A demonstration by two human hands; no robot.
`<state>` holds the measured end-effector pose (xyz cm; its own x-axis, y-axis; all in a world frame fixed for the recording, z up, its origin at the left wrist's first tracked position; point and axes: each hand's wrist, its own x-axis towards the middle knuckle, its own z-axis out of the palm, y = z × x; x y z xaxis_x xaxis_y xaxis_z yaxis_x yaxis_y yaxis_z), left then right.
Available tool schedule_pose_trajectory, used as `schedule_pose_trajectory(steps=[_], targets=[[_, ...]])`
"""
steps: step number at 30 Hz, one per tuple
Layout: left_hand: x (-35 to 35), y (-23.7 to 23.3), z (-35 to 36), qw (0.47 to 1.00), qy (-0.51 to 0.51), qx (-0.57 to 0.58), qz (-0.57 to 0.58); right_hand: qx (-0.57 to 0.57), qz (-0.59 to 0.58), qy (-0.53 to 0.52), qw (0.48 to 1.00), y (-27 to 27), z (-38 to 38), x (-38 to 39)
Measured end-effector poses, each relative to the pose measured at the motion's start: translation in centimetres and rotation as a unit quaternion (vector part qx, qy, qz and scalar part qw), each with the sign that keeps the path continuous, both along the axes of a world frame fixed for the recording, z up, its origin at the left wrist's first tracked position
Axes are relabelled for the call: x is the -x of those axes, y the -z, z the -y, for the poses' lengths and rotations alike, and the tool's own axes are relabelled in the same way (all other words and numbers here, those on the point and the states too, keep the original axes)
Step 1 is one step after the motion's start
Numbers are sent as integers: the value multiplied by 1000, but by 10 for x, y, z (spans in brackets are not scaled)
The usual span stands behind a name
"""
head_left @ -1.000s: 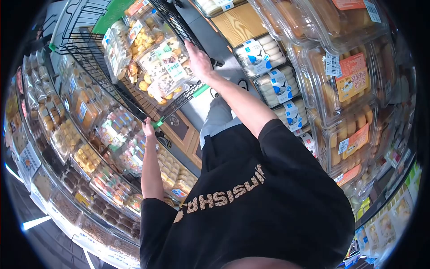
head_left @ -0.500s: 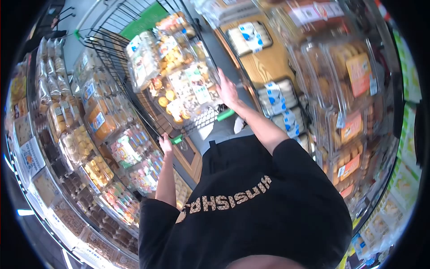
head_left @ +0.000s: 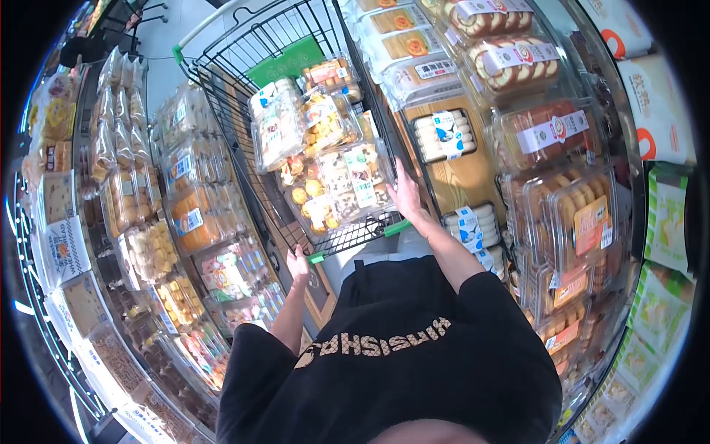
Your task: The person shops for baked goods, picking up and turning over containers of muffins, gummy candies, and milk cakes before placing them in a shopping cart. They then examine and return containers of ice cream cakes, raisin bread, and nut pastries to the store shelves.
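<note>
A black wire shopping cart [head_left: 347, 238] with green trim stands before me, holding several clear packs of baked goods. My left hand [head_left: 298, 265] is closed on the cart's near left corner, beside the green handle piece. On the opposite side, my right hand [head_left: 405, 194] has its fingers wrapped at the cart's near right edge, partly hidden, next to a clear pack of dark-spotted pastries [head_left: 359, 177]. Behind that lie a pack of round yellow pastries [head_left: 324, 122] and a pack of white buns [head_left: 279, 133].
To the left, shelves hold packed breads and a tub of small yellow pastries [head_left: 177, 302]. On the right, a wooden display [head_left: 451, 181] carries a black tray of white rolls [head_left: 444, 135], with stacked cookie boxes [head_left: 580, 214] beyond. A shelf of green packets [head_left: 669, 222] lies farther right.
The cart, both hands and the shelves now appear farther right and lower in view. More of the cart's far end and of the right-hand display shows. Both hands remain at the cart.
</note>
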<state>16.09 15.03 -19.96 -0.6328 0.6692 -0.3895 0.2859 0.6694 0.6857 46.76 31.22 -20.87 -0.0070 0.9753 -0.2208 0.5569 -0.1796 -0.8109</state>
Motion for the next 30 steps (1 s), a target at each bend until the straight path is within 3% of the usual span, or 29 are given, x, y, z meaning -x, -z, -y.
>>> schedule_pose_trajectory(steps=[5,10,15,22,28,30], targets=[[8,22,-1,999,-1,43,-3,8,-4,-4,1000,0,-14,0],[-13,4,-26,997,-8,69,-46,-49,43,-4,998,9,-36,-6],[-13,16,-42,998,-8,14,-58,-38,30,-10,999,6,-60,-8],[14,30,-78,996,-2,22,-84,24,39,-11,999,6,-101,9],[23,14,-127,999,-23,20,-21,-18,31,-1,999,6,-143,29],[26,15,-143,998,-15,25,-56,-22,28,-1,999,8,-158,35]])
